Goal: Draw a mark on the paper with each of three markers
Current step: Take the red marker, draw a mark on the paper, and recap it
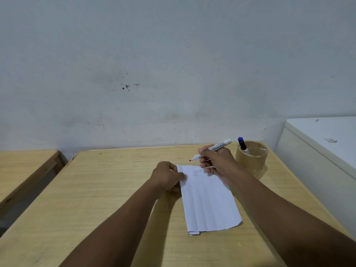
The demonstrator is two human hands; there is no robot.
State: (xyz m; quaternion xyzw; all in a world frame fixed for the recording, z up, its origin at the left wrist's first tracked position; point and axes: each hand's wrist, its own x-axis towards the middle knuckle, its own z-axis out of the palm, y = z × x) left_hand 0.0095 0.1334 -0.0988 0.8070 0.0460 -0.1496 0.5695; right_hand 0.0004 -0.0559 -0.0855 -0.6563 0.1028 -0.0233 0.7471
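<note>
right hand (217,160) grips uncapped red-tipped marker (212,149) above paper (208,203); left hand (167,177) pinches paper edge on tabletop (96,189).

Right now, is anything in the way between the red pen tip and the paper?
Nothing visible. The marker in the right hand has its tip above the bare table, just beyond the paper.

A tape roll (251,160) stands on the wooden table (115,189).
</note>
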